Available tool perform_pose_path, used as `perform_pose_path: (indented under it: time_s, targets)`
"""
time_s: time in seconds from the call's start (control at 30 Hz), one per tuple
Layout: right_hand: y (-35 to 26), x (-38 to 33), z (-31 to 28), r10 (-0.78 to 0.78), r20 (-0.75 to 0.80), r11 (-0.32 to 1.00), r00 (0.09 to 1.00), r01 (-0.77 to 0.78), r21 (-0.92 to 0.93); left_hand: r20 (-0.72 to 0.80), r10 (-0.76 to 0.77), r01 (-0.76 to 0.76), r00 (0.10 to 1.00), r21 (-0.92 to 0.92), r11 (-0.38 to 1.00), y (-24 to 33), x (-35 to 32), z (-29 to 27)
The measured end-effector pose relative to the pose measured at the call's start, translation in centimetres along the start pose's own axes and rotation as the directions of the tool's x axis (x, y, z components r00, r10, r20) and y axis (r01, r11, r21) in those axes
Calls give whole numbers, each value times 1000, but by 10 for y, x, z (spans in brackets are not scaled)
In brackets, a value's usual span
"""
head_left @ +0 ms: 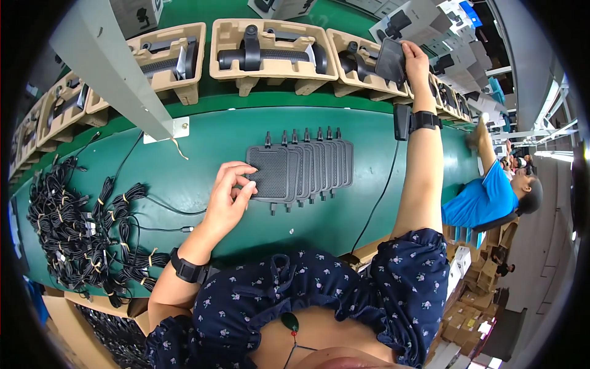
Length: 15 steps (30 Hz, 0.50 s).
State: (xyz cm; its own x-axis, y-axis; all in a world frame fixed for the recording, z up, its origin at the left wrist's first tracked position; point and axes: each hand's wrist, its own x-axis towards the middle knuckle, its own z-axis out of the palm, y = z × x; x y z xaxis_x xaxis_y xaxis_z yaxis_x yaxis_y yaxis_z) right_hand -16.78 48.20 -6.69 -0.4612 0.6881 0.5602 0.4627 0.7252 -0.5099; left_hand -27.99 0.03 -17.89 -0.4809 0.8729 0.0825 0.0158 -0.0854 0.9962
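Observation:
My left hand (pixel 227 194) is at the left edge of an overlapping row of thin black mesh panels (pixel 276 175), which lies on the green table. Its fingers are bent, with the thumb and forefinger apart, and the fingertips reach over the edge of the leftmost panel. Small tabs stick out from the panels' top and bottom edges. Stretched far forward, my right hand (pixel 416 61) grips one black panel (pixel 389 63) by its right side. That panel is above a tan molded pulp tray (pixel 344 85) with black parts in it, partly covering it.
More pulp trays (pixel 270 75) line the back. A white metal post (pixel 114 61) slants across the left. Bundled black cables (pixel 67 227) pile up on the table's left. A black cable (pixel 384 190) runs from my right wrist. A person in blue (pixel 482 200) sits at right.

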Motion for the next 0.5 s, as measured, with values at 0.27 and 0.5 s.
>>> perform_pose_path:
  time_s: [0.27, 0.5]
  targets:
    - [31, -29, 23, -193, 10, 755, 981, 155, -637, -1, 66, -66, 998, 26, 997, -15, 4, 3]
    - [-61, -57, 59, -443, -205, 784, 873, 266, -561, -20, 68, -67, 998, 29, 997, -15, 2, 3]
